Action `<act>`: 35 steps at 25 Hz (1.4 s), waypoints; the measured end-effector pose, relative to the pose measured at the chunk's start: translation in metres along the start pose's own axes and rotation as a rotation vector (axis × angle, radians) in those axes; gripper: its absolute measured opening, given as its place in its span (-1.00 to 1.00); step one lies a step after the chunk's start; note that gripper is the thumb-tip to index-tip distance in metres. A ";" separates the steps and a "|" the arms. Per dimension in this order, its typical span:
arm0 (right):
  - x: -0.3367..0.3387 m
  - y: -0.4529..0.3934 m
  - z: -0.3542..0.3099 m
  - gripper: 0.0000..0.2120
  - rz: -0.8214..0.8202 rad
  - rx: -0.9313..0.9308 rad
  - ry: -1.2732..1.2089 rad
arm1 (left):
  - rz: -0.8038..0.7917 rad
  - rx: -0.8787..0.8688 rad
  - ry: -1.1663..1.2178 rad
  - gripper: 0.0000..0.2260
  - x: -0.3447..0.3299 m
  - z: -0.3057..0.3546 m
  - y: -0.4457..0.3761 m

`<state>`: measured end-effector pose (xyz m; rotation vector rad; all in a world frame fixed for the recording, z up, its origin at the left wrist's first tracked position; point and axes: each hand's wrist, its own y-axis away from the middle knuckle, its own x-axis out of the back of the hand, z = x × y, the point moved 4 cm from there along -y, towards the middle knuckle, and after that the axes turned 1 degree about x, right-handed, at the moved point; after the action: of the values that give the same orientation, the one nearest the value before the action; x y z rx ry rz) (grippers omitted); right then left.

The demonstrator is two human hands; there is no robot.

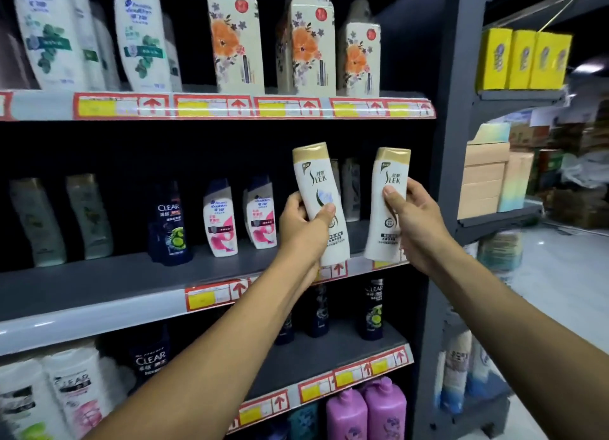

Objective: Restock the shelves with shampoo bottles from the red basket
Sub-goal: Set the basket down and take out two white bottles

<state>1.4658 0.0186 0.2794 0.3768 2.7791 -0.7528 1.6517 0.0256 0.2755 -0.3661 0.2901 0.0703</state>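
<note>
Each of my hands holds a white Slek shampoo bottle with a gold cap. My left hand (301, 224) grips the left Slek bottle (318, 182) around its middle, tilted slightly left. My right hand (413, 214) grips the right Slek bottle (385, 172), held nearly upright. Both bottles hang just in front of the right end of the middle shelf (99, 284), their bases above its front edge. More bottles of similar shape (349, 186) stand in shadow behind them. The red basket is out of view.
On the middle shelf stand a dark Clear bottle (169, 225) and pink-and-white bottles (220, 220). Floral cartons (235, 41) fill the upper shelf. Purple bottles (365, 413) sit on the bottom shelf. A grey upright (441, 176) bounds the bay on the right.
</note>
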 end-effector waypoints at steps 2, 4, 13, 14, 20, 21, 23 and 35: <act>0.002 -0.028 0.019 -0.68 -0.023 -0.021 -0.008 | 0.003 0.007 -0.024 -0.74 -0.013 -0.017 -0.026; 0.003 -0.052 0.037 -0.68 -0.047 -0.039 -0.016 | 0.013 0.026 -0.045 -0.73 -0.020 -0.034 -0.050; 0.008 -0.159 0.105 -0.80 -0.080 -0.064 0.051 | 0.058 0.039 -0.147 -0.74 -0.033 -0.089 -0.124; 0.008 -0.169 0.113 -0.80 -0.075 -0.071 0.053 | 0.051 0.032 -0.154 -0.74 -0.035 -0.093 -0.128; 0.000 -0.208 0.132 -0.61 -0.075 -0.079 0.102 | 0.114 -0.012 -0.225 -0.70 -0.034 -0.104 -0.147; -0.001 -0.212 0.135 -0.59 -0.068 -0.078 0.115 | 0.130 -0.020 -0.248 -0.70 -0.033 -0.105 -0.148; -0.001 -0.217 0.140 -0.56 -0.060 -0.083 0.125 | 0.146 -0.032 -0.282 -0.72 -0.033 -0.105 -0.149; 0.008 -0.204 0.129 -0.57 -0.008 -0.091 0.252 | 0.200 -0.027 -0.352 -0.68 -0.047 -0.094 -0.134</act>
<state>1.4163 -0.2165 0.2625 0.4734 3.0378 -0.6150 1.5977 -0.1340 0.2510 -0.3435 -0.0236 0.3321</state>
